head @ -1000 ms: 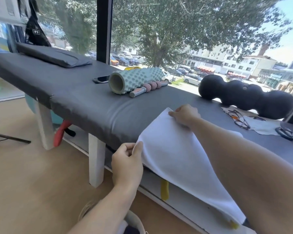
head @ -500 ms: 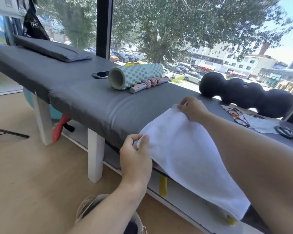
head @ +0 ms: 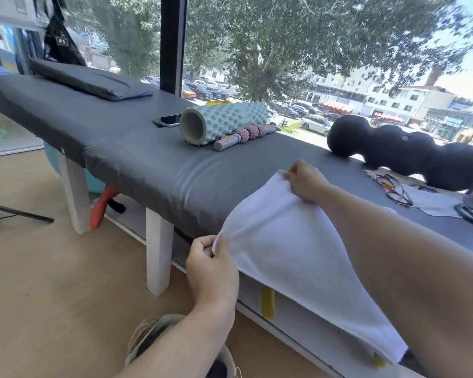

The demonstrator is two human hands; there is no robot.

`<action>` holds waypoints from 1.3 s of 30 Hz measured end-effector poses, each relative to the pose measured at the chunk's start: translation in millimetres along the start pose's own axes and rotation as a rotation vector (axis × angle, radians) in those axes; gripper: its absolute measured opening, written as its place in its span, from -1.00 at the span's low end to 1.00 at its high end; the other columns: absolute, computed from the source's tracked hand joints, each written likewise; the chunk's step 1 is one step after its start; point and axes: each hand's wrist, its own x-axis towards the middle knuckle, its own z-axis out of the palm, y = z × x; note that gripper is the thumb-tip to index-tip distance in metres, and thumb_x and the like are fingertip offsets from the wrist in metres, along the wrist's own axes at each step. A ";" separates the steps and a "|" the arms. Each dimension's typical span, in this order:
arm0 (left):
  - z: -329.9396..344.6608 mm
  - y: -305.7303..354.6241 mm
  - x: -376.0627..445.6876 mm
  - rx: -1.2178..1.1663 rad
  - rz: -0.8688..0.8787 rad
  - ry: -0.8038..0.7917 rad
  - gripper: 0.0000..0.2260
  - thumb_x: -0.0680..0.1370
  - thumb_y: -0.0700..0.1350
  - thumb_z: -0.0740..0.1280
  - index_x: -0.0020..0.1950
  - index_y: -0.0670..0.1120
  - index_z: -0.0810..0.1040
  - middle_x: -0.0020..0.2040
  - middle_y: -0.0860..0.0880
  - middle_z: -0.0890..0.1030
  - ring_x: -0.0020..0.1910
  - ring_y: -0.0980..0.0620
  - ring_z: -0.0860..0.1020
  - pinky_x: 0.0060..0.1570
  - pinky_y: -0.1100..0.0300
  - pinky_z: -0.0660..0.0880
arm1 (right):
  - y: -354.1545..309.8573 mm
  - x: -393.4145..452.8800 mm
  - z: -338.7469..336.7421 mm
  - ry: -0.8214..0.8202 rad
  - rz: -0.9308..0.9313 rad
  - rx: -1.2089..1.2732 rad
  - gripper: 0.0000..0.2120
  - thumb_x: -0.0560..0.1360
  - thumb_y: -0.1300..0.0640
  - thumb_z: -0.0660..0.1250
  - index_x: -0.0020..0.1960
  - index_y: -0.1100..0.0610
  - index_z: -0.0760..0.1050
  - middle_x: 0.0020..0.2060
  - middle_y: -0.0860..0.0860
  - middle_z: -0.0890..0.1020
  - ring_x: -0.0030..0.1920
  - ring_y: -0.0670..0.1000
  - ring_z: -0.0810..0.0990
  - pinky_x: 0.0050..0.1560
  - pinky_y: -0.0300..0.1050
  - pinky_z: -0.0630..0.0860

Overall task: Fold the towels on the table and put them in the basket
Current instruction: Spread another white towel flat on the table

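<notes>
Head view: holding a white rectangular terry towel (head: pixel 292 257) stretched at centre frame, above and over the near edge of the long grey padded table (head: pixel 137 156), far end trailing down to the lower right. Left hand (head: pixel 212 264), lower centre, pinching the near corner between curled fingers and thumb. Right hand (head: pixel 305 181), just right of centre, gripping the far corner with fingers curled, just above the tabletop. Cloth pulled fairly taut between the two corners, sagging a little along the middle.

Likely squaring up for a fold. Doing it well: keeping both pinches right at the corners, keeping even tension so the edge stays straight, bringing the held edge over to meet the opposite edge, matching corners before letting go, then smoothing flat on bare tabletop. Worth watching the hanging end at lower right, apt to drag off the edge and skew the fold.

Keeping clear of the mint-green knobbly foam roller (head: pixel 224 121) at upper centre, the black bumpy peanut-shaped roller (head: pixel 404 156) at right and the dark-framed glasses (head: pixel 393 188) beside it. What looks like a basket rim (head: pixel 148 331) at bottom centre, mostly hidden; hard to confirm.
</notes>
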 end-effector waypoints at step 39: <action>80.1 79.1 12.0 0.881 0.396 -0.668 -0.87 0.43 0.05 0.56 -0.23 0.03 0.73 -0.19 0.07 0.72 -0.11 0.03 0.64 -0.06 0.10 0.57 | 187.2 -179.0 -192.7 -0.504 0.548 0.181 -0.74 0.53 0.27 0.44 -0.10 0.06 0.35 -0.24 0.04 0.58 -0.38 -0.08 0.61 -0.56 -0.32 0.21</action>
